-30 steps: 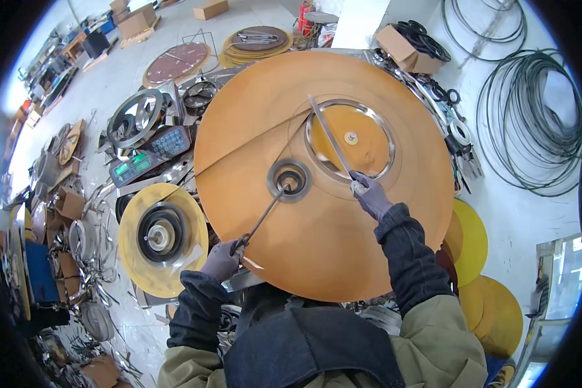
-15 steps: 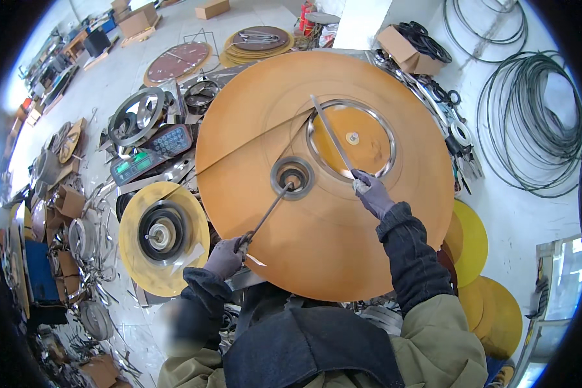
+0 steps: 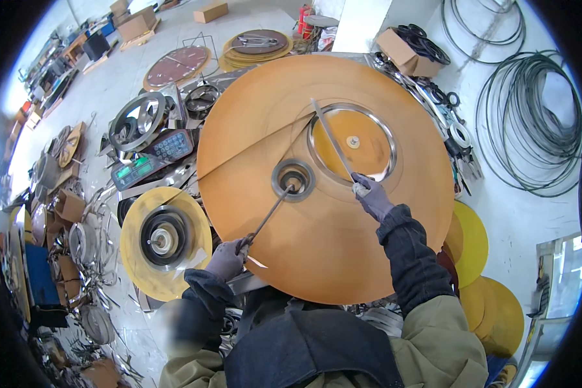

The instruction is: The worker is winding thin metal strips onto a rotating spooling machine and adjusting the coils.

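Before me lies a large round orange disc [image 3: 349, 246]. On it sit a shiny metal strip ring [image 3: 390, 139] around a yellow-orange centre plate [image 3: 362, 132], and a smaller grey coil [image 3: 277, 176] with a hub. My gloved left hand [image 3: 227, 258], at the disc's near-left edge, is closed around a thin dark rod [image 3: 269, 218] whose far end meets the hub. In my gloved right hand [image 3: 372, 196] is a long flat metal bar [image 3: 332, 136], slanting up-left over the ring's left side. A thin dark strip [image 3: 255, 149] runs from the left across the disc to the ring.
To the left stand a yellow disc with a dark coil [image 3: 134, 226], a keypad unit with a green display [image 3: 152, 158] and a large metal ring [image 3: 158, 110]. Hand tools [image 3: 449, 116] line the far right. Yellow discs [image 3: 472, 242] lie right; wire coils [image 3: 524, 123] hang beyond.
Both hands keep nearly the same grip and place. The view has shifted slightly, and a bright glint now shows on the ring near my right hand.
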The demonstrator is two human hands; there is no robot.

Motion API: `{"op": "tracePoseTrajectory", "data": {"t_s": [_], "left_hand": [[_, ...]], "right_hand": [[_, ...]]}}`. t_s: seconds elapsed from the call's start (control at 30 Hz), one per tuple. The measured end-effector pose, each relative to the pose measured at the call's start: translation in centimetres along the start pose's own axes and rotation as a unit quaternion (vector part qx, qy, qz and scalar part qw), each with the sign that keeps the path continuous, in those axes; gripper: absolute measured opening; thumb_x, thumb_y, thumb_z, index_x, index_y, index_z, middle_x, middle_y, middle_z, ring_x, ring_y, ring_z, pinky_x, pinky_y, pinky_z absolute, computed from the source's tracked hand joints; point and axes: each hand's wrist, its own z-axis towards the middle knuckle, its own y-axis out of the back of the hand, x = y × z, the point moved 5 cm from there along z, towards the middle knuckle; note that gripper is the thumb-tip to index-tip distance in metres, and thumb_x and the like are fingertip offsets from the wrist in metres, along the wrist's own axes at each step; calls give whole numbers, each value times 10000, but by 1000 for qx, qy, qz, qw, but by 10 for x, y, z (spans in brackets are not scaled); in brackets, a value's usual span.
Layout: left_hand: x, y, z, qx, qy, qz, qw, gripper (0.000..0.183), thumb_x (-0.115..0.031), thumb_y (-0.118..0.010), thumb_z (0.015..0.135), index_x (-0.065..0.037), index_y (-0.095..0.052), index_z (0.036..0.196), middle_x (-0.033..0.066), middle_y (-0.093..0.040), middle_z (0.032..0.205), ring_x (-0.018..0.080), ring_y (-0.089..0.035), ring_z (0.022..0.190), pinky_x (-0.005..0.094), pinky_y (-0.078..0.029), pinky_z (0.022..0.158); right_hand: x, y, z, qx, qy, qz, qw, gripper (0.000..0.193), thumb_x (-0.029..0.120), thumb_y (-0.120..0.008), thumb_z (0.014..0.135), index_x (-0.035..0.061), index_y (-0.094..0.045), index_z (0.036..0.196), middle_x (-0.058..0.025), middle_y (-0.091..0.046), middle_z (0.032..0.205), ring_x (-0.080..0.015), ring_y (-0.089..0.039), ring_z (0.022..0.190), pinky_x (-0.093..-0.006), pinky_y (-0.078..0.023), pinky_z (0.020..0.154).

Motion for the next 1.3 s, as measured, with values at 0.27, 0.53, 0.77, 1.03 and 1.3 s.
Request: {"op": "tracePoseTrajectory", "data": {"t_s": [0.27, 0.53, 0.77, 1.03, 1.3], "left_hand": [[-5, 2, -3, -4, 3, 7, 1000, 251, -164, -499, 877, -25, -617, 1050, 128, -585, 676, 217, -584, 626, 351, -456, 614], [-5, 4, -1, 3, 16, 6, 1000, 248, -167, -497, 887, -13, -604, 1050, 121, -581, 674, 210, -579, 622, 343, -457, 608], [-2, 0, 2, 11, 14, 8, 1000, 242, -172, -496, 880, -9, -604, 1024, 145, -600, 748, 267, -586, 717, 368, -452, 670], [-2, -2, 1, 4, -7, 12, 1000, 239, -148, -483, 895, -11, -604, 1049, 71, -558, 664, 153, -545, 612, 313, -441, 598], [-20, 7, 2, 21, 31, 28, 999, 268, -197, -480, 884, -16, -598, 1044, 221, -629, 897, 372, -597, 877, 428, -456, 774]], "right_hand": [[8, -1, -3, 9, 12, -14, 1000, 402, 131, -510, 882, -31, -483, 1249, 9, -503, 850, -52, -431, 688, -202, -370, 594], [20, -4, -10, 5, -21, -47, 999, 426, 133, -509, 879, -41, -464, 1265, 0, -517, 853, -75, -446, 703, -217, -389, 630], [10, 2, -3, 6, 27, -77, 997, 421, 160, -513, 878, -39, -485, 1248, -26, -558, 901, -97, -496, 770, -233, -417, 709], [11, 0, -5, -6, -28, -63, 998, 432, 177, -520, 873, -30, -488, 1252, -37, -558, 916, -97, -496, 774, -232, -419, 709], [11, 3, -3, -7, 12, -85, 996, 443, 185, -517, 875, -26, -481, 1262, -44, -569, 922, -99, -501, 771, -228, -418, 705]]}}
